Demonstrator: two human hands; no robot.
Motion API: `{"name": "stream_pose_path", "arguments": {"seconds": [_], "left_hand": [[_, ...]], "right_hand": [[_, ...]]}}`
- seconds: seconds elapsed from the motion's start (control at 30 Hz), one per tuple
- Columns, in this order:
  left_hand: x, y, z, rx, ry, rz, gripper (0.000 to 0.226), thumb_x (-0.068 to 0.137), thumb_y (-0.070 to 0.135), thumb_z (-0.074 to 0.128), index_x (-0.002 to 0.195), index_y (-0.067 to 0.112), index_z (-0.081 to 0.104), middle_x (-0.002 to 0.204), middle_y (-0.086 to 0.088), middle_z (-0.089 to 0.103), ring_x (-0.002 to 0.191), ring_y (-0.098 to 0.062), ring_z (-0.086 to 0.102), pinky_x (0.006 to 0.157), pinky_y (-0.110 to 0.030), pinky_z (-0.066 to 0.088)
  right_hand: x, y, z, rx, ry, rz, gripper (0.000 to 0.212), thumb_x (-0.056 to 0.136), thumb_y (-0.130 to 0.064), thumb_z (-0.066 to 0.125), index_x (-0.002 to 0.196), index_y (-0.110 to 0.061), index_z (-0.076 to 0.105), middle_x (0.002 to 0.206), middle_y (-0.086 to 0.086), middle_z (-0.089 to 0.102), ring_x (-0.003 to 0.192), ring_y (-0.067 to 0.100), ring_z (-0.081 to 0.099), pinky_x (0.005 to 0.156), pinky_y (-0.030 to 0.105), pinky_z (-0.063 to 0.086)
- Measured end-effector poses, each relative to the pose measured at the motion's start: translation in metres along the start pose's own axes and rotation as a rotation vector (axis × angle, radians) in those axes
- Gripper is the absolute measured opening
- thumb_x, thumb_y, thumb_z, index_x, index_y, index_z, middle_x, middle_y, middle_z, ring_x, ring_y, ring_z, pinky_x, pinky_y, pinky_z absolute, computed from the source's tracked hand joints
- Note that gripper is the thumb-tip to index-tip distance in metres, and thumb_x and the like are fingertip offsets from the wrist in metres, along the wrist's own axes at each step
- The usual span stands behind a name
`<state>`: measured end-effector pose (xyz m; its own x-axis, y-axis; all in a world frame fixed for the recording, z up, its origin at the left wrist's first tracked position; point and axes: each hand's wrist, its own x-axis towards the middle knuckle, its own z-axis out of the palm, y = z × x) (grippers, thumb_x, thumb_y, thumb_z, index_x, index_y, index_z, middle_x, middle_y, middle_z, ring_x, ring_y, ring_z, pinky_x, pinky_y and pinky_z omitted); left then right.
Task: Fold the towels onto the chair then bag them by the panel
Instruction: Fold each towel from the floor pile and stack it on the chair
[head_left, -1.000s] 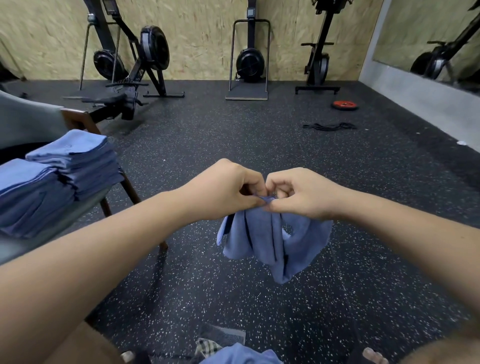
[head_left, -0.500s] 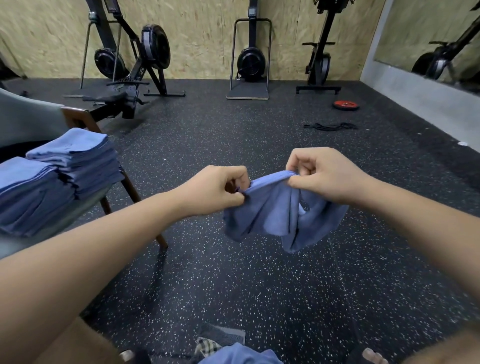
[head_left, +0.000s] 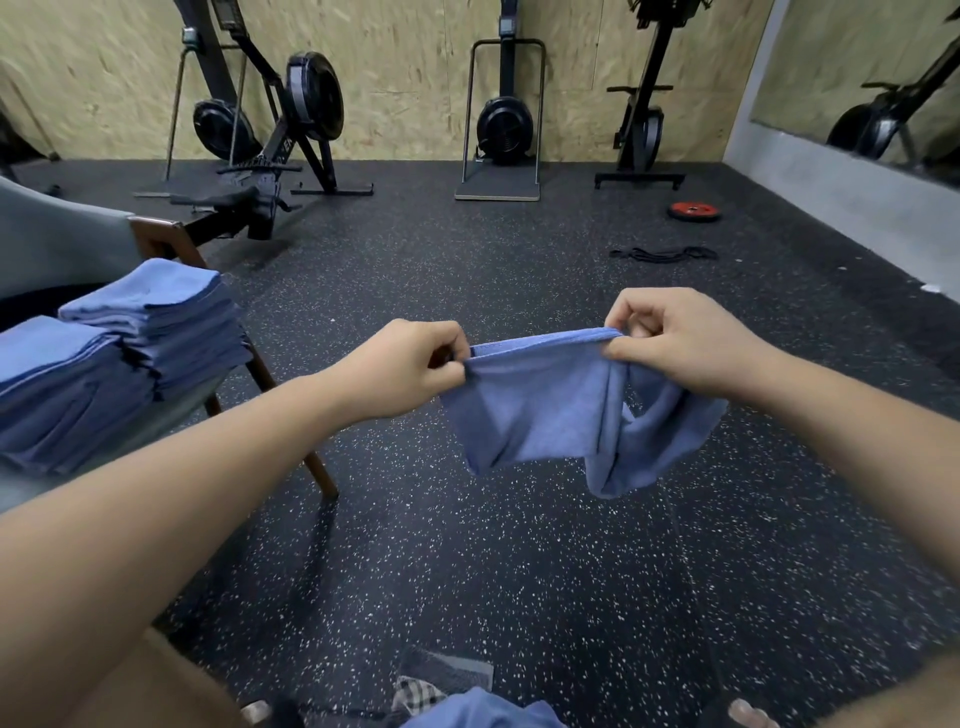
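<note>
We see a blue towel (head_left: 545, 410) held up in the air in front of the body, over the speckled black floor (head_left: 467, 571), with both hands at its top hem. The left hand (head_left: 410, 366) pinches the hem's left corner between thumb and curled fingers, and the right hand (head_left: 670, 338) pinches the same hem farther along, a little higher. The two hands are apart, and the edge runs nearly taut between them. Below that edge the cloth hangs as a flat panel on the left, while the part under the right hand droops in loose, bunched folds. The towel touches nothing but the hands. To our left, well apart from it, two stacks of folded towels (head_left: 156, 322) in the same blue sit side by side on the seat of a chair (head_left: 161, 239) with a wooden frame. At the bottom edge another blue cloth (head_left: 483, 714) lies low between the knees, just beside a checked scrap (head_left: 418, 693). Along the chipboard wall (head_left: 415, 78) stand rowing machines (head_left: 306, 104). The nearest has pale lettering on its slanted leg, too small and blurred for us to read, and small screens sit atop two of the machines, their faces illegible as well. On the floor near the far right lie a red weight plate (head_left: 694, 210) and a black strap (head_left: 662, 253), and a mirror (head_left: 857, 78) on the right wall reflects more equipment.
</note>
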<state>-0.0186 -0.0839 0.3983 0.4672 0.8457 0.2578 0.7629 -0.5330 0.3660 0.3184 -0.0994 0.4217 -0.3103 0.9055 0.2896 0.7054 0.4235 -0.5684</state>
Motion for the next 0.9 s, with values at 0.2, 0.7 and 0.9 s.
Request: {"name": "stream_pose_path", "arguments": {"seconds": [0.2,0.7,0.9], "left_hand": [[0.002,-0.004,-0.001,-0.206,0.107,-0.09,0.018,0.104,0.036,0.069,0.088,0.028,0.07,0.072,0.017,0.069,0.064,0.002,0.058,0.063,-0.022,0.047],[0.001,0.003,-0.004,-0.192,0.191,-0.139,0.015,0.098,0.033,0.079,0.109,0.03,0.07,0.075,0.016,0.074,0.057,0.002,0.059,0.056,-0.014,0.043],[0.004,0.0,0.003,-0.071,0.054,-0.215,0.012,0.088,0.033,0.087,0.084,0.028,0.077,0.078,0.014,0.075,0.072,0.003,0.066,0.067,-0.016,0.045]], "right_hand": [[0.001,0.017,0.003,-0.017,-0.038,0.059,0.013,0.093,-0.02,0.078,0.087,-0.023,0.067,0.055,-0.014,0.049,0.056,0.006,0.041,0.061,0.032,0.036],[-0.002,0.025,0.016,0.033,-0.032,0.081,0.01,0.095,-0.026,0.08,0.1,-0.029,0.072,0.061,-0.012,0.057,0.058,0.004,0.047,0.064,0.031,0.039],[-0.009,0.008,0.045,0.148,-0.036,0.175,0.007,0.099,-0.021,0.074,0.101,-0.026,0.07,0.059,-0.013,0.055,0.055,0.006,0.048,0.061,0.03,0.043]]}}
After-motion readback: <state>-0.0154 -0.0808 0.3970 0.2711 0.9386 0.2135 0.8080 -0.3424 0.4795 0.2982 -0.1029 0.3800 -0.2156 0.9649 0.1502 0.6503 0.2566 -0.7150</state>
